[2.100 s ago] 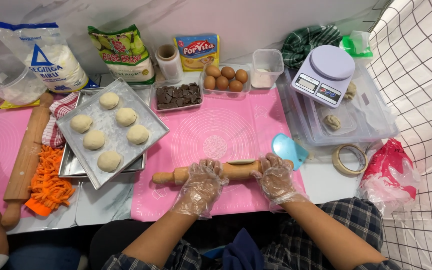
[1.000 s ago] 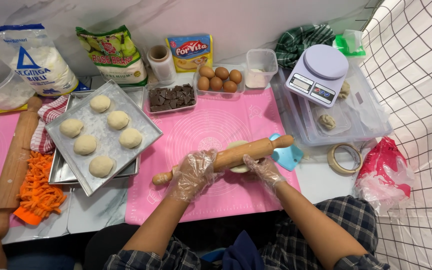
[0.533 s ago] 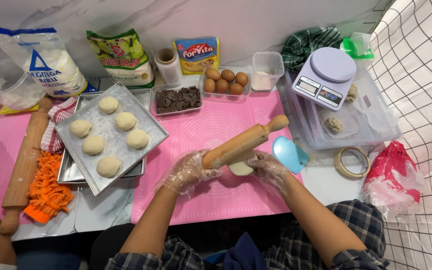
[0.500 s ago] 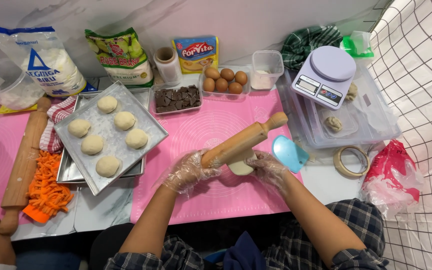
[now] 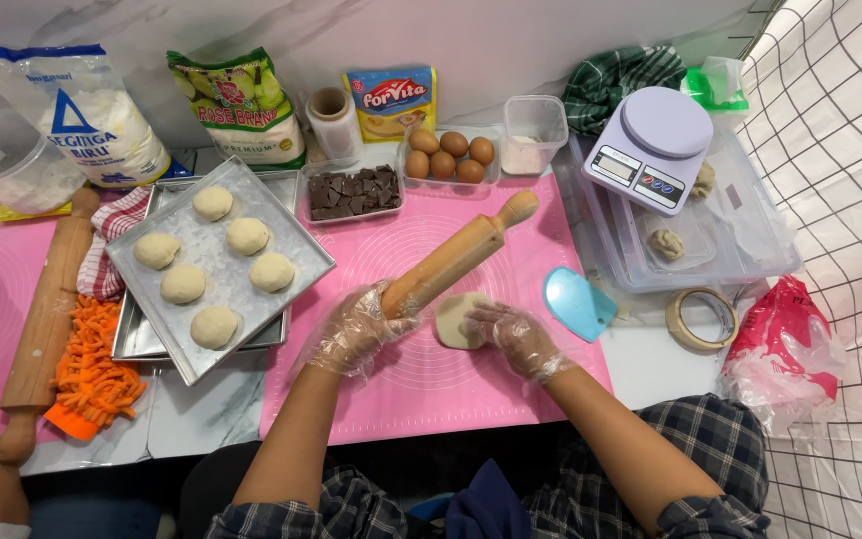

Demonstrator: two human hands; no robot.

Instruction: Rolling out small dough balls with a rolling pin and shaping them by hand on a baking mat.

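My left hand point(image 5: 356, 329), in a clear plastic glove, grips one end of a wooden rolling pin point(image 5: 461, 255) that slants up and away to the right over the pink silicone mat point(image 5: 431, 389). My right hand point(image 5: 513, 336), gloved too, rests its fingers on a small flattened piece of dough point(image 5: 456, 319) lying on the mat just under the pin. Left of the mat a metal tray point(image 5: 296, 250) carries several round dough balls point(image 5: 214, 326).
A blue scraper point(image 5: 576, 302) lies right of the dough. Behind the mat stand chocolate pieces point(image 5: 351, 190), eggs point(image 5: 448, 157), flour bags, a small tub. A scale point(image 5: 650, 145) sits on a clear lidded box at right; tape roll point(image 5: 700, 319), red bag. Second rolling pin point(image 5: 44, 319) far left.
The pin lay flat under both hands; my left hand has lifted and swung it diagonal. My right hand let go of the pin and now touches the dough.
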